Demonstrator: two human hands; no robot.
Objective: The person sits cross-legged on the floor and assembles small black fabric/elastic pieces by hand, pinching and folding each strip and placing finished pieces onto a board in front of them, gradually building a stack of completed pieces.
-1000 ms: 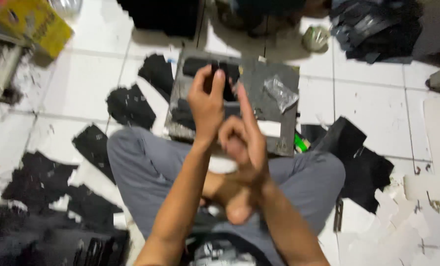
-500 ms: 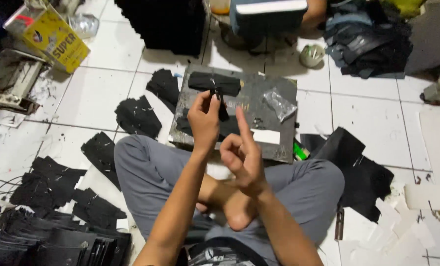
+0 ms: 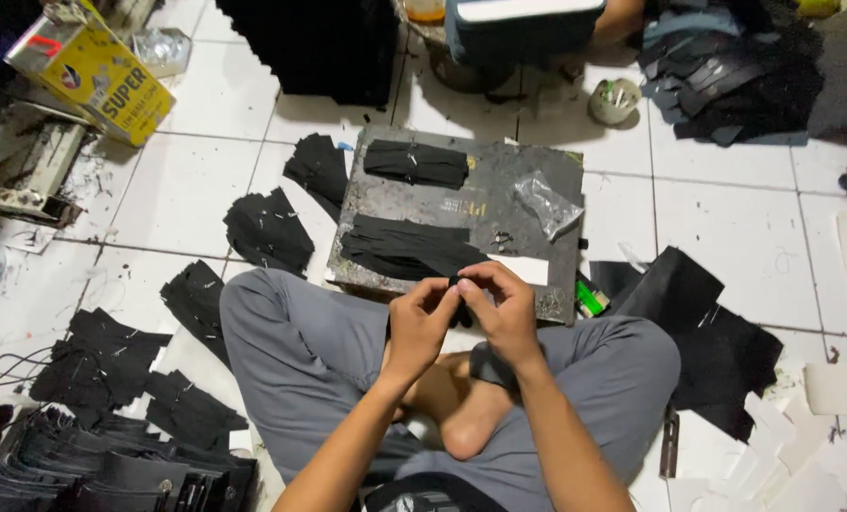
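My left hand [image 3: 421,320] and my right hand [image 3: 500,305] meet over my crossed legs, fingertips pinched together on a small black piece [image 3: 456,284] that is mostly hidden between them. Just beyond my hands lies a grey metal slab [image 3: 485,194] on the floor. It carries a stack of black strips [image 3: 405,248] at its near edge, a second black stack [image 3: 415,162] at its far edge, and a small clear plastic bag [image 3: 545,202] on its right side.
Piles of black cut pieces [image 3: 267,230] lie on the white tiles to the left, black sheets [image 3: 703,327] to the right. A yellow carton [image 3: 92,71] sits far left, a small cup [image 3: 615,100] far right, another person's legs beyond.
Both hands have drawn back from the slab toward my lap and come together on the small black piece. The view has tilted down.
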